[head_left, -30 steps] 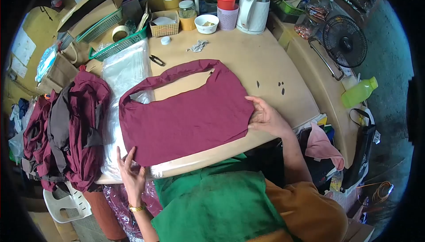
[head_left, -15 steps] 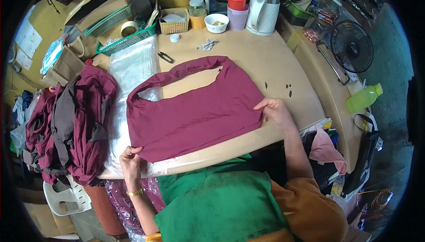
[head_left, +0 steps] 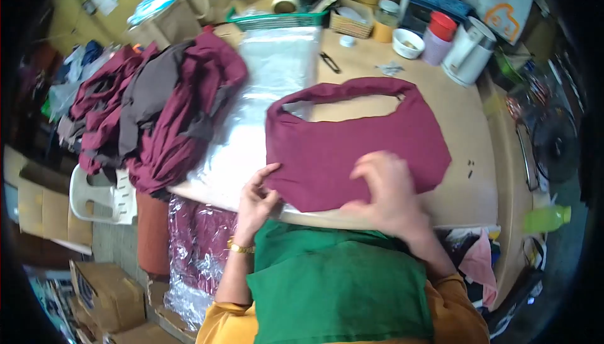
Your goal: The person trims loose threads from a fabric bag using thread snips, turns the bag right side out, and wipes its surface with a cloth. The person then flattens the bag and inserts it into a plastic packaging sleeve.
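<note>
A maroon cloth shoulder bag [head_left: 358, 142] lies flat on the table, its strap arched toward the back. My left hand [head_left: 255, 196] is at the bag's lower left edge, thumb and fingers apart, the fingertips at the cloth. Over the lower right part of the bag is my right hand [head_left: 390, 193], blurred by motion, with thumb and fingers curved apart and nothing visible between them. Clear plastic bags [head_left: 277, 61] lie in a stack left of the bag, partly under its edge. A heap of maroon and grey cloth pieces [head_left: 157, 105] sits farther left.
Small black scissors [head_left: 329, 62] lie behind the bag. Along the back stand a green basket [head_left: 277, 20], a white bowl [head_left: 408, 43], a red-lidded container [head_left: 442, 26] and a white kettle [head_left: 469, 51]. At the right are a fan [head_left: 555, 133] and a green bottle [head_left: 546, 219].
My right hand has let go of the bag's lower right corner and moved left over the cloth. My left hand's pinch has opened at the left corner. The view has turned left.
</note>
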### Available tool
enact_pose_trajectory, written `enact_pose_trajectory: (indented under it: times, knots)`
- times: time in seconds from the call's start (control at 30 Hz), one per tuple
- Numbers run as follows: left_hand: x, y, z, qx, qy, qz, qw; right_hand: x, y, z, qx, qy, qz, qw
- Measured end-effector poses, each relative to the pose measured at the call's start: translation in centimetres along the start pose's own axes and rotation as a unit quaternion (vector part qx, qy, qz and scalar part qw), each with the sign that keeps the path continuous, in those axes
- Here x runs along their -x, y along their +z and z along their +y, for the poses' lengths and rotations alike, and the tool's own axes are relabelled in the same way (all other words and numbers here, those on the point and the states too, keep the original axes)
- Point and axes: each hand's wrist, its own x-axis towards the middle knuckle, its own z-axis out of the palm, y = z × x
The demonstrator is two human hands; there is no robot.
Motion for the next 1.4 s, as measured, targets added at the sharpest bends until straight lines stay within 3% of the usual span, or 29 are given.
enact_pose_trajectory:
  times: [0.07, 0.13, 0.27, 0.33, 0.4, 0.47, 0.6, 0.63, 0.67, 0.73, 0.8, 0.83, 0.87, 0.93, 1.0, 1.07, 1.13, 1.2, 1.33, 1.4]
  knots:
    - [0.1, 0.8, -0.5, 0.033, 0.027, 0.009, 0.999, -1.9, 4.4, -2.9, -0.026, -0.097, -0.023, 0.995]
    - [0.2, 1.1, -0.4, 0.045, 0.027, 0.022, 0.998, -3.4, 8.1, -2.5, 0.092, -0.165, 0.006, 0.982]
    - [0.2, 1.2, -1.7, 0.055, 0.046, 0.019, 0.997, -5.8, 7.5, -1.7, 0.004, -0.161, 0.032, 0.986]
    - [0.2, 1.1, -1.1, 0.075, 0.042, 0.027, 0.996, -6.6, 5.4, -2.8, -0.074, -0.101, 0.073, 0.990]
    - [0.2, 1.0, -0.9, 0.076, 0.032, 0.010, 0.997, -5.5, 6.2, -3.2, -0.037, -0.146, 0.028, 0.988]
    - [-0.1, 1.0, -1.1, 0.077, 0.023, -0.013, 0.997, -3.8, 7.0, -4.3, -0.011, -0.175, -0.113, 0.978]
    - [-0.2, 0.7, -2.5, 0.055, 0.060, -0.024, 0.996, -2.1, 9.2, -1.1, -0.061, -0.153, -0.215, 0.963]
    - [-0.2, 0.6, -2.7, 0.012, 0.052, -0.027, 0.998, -2.2, 8.3, -0.7, -0.081, -0.115, -0.276, 0.951]
    - [-0.3, 0.5, -2.9, -0.032, 0.044, -0.030, 0.998, -2.7, 7.1, -0.4, -0.078, -0.114, -0.276, 0.951]
    - [-0.2, 0.4, -2.3, -0.026, 0.047, -0.033, 0.998, -2.9, 4.8, 0.9, -0.213, -0.009, -0.232, 0.949]
    - [0.5, -0.3, 0.3, -0.186, 0.043, -0.015, 0.981, -1.9, 2.4, 3.9, 0.023, -0.001, -0.058, 0.998]
    - [1.0, -0.6, 1.0, -0.280, 0.149, 0.033, 0.948, -0.7, 1.6, 5.3, 0.109, 0.054, -0.015, 0.992]
    - [1.4, -0.3, 2.7, -0.278, 0.154, 0.031, 0.948, 0.7, 1.3, 6.7, 0.194, 0.109, 0.029, 0.974]
    - [2.2, 0.9, 5.8, -0.414, 0.080, 0.155, 0.894, 2.9, 1.2, 8.2, 0.210, 0.239, -0.041, 0.947]
    - [1.6, 3.2, 5.9, -0.363, 0.206, 0.078, 0.905, 3.8, 3.0, 8.4, 0.247, 0.245, -0.063, 0.935]
    - [0.5, 5.9, 4.6, -0.475, 0.275, 0.014, 0.836, 4.3, 3.4, 8.9, 0.253, 0.229, -0.052, 0.938]
    - [-1.7, 5.6, 0.1, -0.565, 0.216, -0.017, 0.796, 4.7, 2.9, 9.1, 0.259, 0.213, -0.039, 0.941]
    - [-2.2, 4.0, 0.3, -0.568, 0.212, -0.007, 0.795, 4.6, 2.0, 8.9, 0.233, 0.221, -0.062, 0.945]
    - [-1.6, -1.3, -0.6, -0.586, 0.108, 0.117, 0.795, 5.8, 0.2, 11.0, 0.238, 0.211, -0.061, 0.946]
    - [-0.8, -3.6, -1.4, -0.547, 0.138, 0.157, 0.811, 6.0, -1.4, 11.8, 0.241, 0.261, -0.122, 0.927]
